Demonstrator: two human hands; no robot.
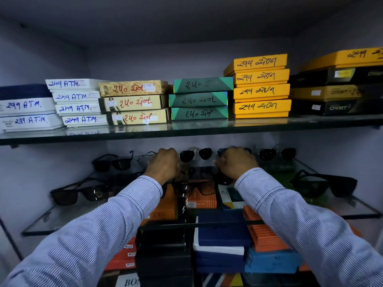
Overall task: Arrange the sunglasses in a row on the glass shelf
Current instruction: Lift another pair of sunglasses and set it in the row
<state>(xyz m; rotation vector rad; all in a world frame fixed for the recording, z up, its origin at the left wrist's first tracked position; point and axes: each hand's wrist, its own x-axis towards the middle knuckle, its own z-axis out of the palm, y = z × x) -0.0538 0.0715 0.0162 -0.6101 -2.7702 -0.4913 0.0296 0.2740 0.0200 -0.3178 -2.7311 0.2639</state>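
Observation:
The lower glass shelf [62, 219] carries several dark sunglasses. In the back row stand a black pair [113, 162], a thin-framed pair [146, 158], a round-lens pair [195, 154] and another round pair [277, 153]. Nearer the front lie a black pair at the left [80, 192], a brown-lens pair in the middle [195, 188] and a black pair at the right [325, 184]. My left hand [164, 164] is curled at the back row, touching the thin-framed pair and hiding part of it. My right hand [236, 162] is closed over a dark pair [224, 180], of which one lens shows under the wrist.
An upper glass shelf [186, 132] just above my hands holds stacks of labelled boxes: white, beige, green, yellow and black. Under the lower shelf stand more boxes, orange [263, 235], navy [221, 228], blue and black. Grey walls close in both sides.

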